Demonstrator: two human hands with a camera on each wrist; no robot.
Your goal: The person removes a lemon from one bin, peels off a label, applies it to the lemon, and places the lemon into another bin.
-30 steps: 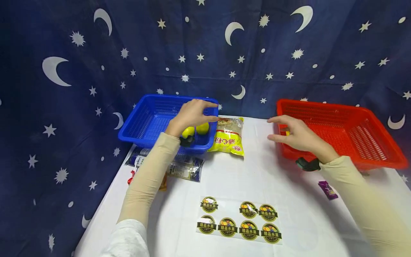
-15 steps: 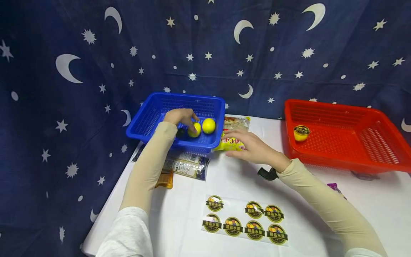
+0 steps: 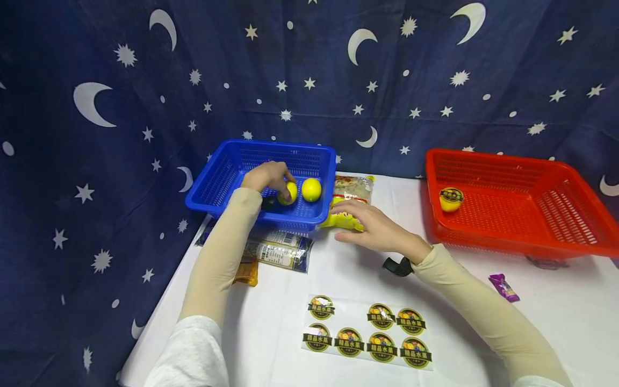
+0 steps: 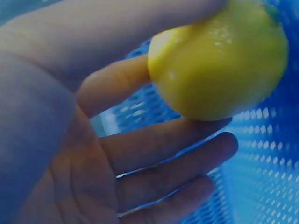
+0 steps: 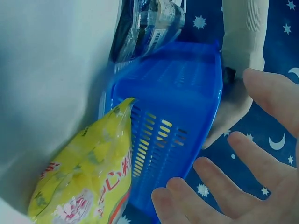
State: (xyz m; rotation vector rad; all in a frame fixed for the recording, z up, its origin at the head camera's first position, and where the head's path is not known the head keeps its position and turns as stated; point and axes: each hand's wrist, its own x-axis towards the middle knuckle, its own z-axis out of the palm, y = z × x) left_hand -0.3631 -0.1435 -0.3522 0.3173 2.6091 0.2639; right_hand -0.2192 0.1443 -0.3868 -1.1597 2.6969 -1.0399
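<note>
Left hand (image 3: 267,177) pinches a lemon (image 3: 289,194) between thumb and fingers, at four o'clock inside the blue basket (image 3: 215,183); a second lemon (image 3: 311,190) sits just beside it, toward three o'clock. Right hand (image 3: 371,226), fingers spread wide, hovers by the yellow packet (image 3: 352,189), at three o'clock from the basket.

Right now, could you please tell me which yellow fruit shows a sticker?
The lone fruit in the red basket has a dark sticker; the held fruit and loose fruit in the blue basket show none.

Yellow fruit (image 4: 219,70) partly behind left grip (image 3: 266,176); red basket (image 3: 512,215) cut off at head view's right.
</note>
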